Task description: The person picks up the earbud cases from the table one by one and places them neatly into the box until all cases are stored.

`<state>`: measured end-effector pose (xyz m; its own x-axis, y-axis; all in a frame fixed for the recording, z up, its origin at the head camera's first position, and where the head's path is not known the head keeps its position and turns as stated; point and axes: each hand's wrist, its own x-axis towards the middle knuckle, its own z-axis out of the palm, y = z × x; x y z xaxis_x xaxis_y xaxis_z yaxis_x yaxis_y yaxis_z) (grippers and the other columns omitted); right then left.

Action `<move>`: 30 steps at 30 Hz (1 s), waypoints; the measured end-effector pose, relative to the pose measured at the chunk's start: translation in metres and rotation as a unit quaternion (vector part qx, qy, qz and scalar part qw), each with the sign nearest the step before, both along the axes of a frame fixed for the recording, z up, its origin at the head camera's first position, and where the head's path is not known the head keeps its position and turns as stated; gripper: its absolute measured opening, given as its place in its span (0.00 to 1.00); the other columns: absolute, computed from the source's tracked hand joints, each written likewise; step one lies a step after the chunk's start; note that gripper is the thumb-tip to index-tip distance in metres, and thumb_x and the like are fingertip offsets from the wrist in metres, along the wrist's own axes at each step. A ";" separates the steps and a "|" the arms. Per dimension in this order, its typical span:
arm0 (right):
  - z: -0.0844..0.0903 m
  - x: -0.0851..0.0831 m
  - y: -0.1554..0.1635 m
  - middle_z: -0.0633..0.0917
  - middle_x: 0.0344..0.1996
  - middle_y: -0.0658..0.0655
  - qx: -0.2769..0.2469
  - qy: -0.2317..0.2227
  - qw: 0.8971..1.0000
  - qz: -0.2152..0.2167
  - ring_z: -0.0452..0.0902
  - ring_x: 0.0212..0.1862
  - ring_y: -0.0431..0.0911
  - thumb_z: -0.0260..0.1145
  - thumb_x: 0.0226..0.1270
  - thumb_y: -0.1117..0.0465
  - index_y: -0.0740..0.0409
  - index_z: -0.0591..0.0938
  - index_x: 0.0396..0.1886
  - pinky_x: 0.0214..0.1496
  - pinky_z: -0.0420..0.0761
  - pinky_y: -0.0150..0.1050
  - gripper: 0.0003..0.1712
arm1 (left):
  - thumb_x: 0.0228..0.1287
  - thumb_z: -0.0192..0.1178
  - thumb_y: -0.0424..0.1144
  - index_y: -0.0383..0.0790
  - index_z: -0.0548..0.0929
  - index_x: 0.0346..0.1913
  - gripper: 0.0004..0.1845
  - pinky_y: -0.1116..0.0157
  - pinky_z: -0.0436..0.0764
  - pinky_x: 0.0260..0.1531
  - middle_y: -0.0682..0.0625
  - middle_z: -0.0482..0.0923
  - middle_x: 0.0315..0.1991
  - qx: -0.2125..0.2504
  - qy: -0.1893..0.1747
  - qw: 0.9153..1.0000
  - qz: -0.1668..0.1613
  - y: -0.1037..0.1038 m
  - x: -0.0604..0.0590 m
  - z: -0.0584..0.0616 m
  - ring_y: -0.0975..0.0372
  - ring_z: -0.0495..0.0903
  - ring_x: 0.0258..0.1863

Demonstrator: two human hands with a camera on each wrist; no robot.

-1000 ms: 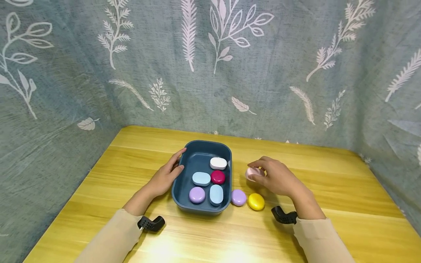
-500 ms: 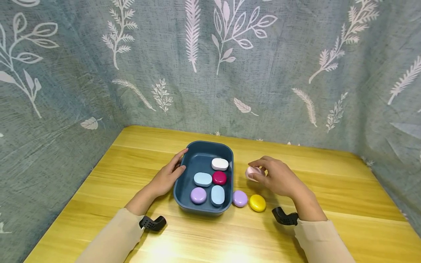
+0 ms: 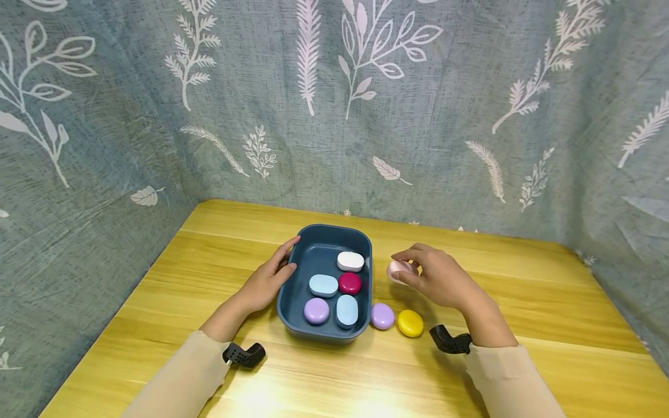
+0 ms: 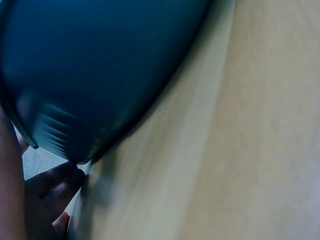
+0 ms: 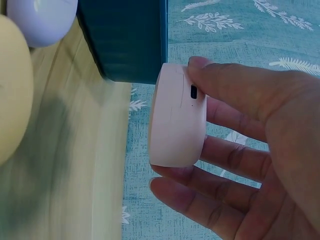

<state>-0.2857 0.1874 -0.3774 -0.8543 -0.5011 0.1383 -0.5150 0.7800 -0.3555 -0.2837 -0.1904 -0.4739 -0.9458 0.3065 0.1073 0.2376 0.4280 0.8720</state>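
Pinching pink case, partly covering it: right hand | touching box, partly hidden: left hand

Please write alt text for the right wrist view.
A right hand grips a pale pink rounded case with a small dark slot. A dark blue container stands beyond it; parts of a lilac object and a yellow object show at left.

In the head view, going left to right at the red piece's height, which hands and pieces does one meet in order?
Left hand, light blue piece lying in the navy box, red piece, pink piece, right hand holding it.
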 end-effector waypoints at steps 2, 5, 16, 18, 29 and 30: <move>0.001 0.000 -0.002 0.86 0.46 0.51 0.000 0.001 1.000 0.001 0.79 0.40 0.45 0.70 0.72 0.49 0.51 0.87 0.59 0.42 0.77 0.40 0.20 | 0.84 0.46 0.48 0.69 0.51 0.83 0.31 0.42 0.67 0.74 0.41 0.65 0.78 -0.001 0.000 1.000 0.000 0.000 0.000 0.000 0.45 0.67 0.77; 0.002 0.000 -0.004 0.86 0.46 0.50 -0.001 0.002 1.000 0.004 0.78 0.40 0.44 0.70 0.72 0.48 0.51 0.87 0.59 0.42 0.78 0.40 0.20 | 0.85 0.46 0.48 0.70 0.51 0.83 0.31 0.42 0.67 0.75 0.41 0.64 0.78 -0.001 -0.001 1.000 0.001 0.000 0.000 0.000 0.45 0.66 0.77; 0.011 0.001 -0.014 0.85 0.47 0.50 -0.009 0.008 1.000 0.014 0.77 0.40 0.43 0.70 0.73 0.48 0.51 0.87 0.59 0.42 0.78 0.40 0.20 | 0.84 0.46 0.48 0.69 0.51 0.83 0.31 0.42 0.65 0.76 0.41 0.63 0.79 0.000 0.001 1.000 0.002 0.001 0.001 0.001 0.46 0.65 0.78; 0.012 0.001 -0.016 0.86 0.47 0.51 -0.009 0.011 1.000 0.013 0.77 0.40 0.44 0.70 0.73 0.48 0.52 0.87 0.59 0.43 0.78 0.40 0.21 | 0.84 0.46 0.48 0.70 0.51 0.83 0.31 0.42 0.65 0.76 0.41 0.63 0.79 0.002 0.001 1.000 0.001 0.001 0.001 0.001 0.46 0.65 0.78; 0.020 0.002 -0.028 0.85 0.48 0.50 -0.007 0.018 1.000 0.019 0.78 0.41 0.45 0.68 0.74 0.46 0.51 0.86 0.60 0.43 0.78 0.40 0.21 | 0.84 0.46 0.50 0.70 0.51 0.82 0.31 0.42 0.65 0.76 0.40 0.62 0.80 -0.003 -0.001 1.000 0.003 0.002 0.002 0.003 0.46 0.63 0.79; 0.021 0.002 -0.029 0.85 0.48 0.50 -0.007 0.017 1.000 0.020 0.78 0.41 0.45 0.68 0.74 0.46 0.51 0.86 0.59 0.44 0.78 0.40 0.21 | 0.84 0.46 0.50 0.70 0.51 0.83 0.31 0.42 0.65 0.76 0.40 0.62 0.80 -0.002 0.000 1.000 0.002 0.002 0.003 0.002 0.46 0.64 0.79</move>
